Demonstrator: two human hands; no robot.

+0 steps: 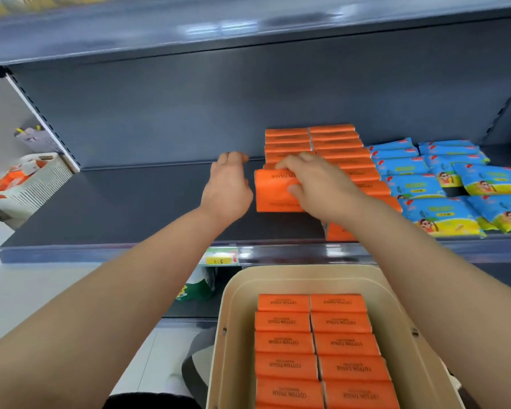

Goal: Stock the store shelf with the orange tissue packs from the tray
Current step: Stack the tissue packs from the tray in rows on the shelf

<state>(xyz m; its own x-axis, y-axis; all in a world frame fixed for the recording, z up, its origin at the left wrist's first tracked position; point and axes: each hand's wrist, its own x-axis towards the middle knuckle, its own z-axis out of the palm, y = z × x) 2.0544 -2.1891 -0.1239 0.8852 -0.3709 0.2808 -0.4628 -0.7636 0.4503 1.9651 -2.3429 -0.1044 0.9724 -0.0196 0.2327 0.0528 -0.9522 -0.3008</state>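
An orange tissue pack (273, 191) is gripped at its right end by the right hand (319, 187) over the shelf (130, 202), while the left hand (227, 187) is held loosely spread just beside its left edge.

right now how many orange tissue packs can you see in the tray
10 orange tissue packs in the tray: five down the left side, five down the right. More may lie underneath or beyond the picture's bottom edge.
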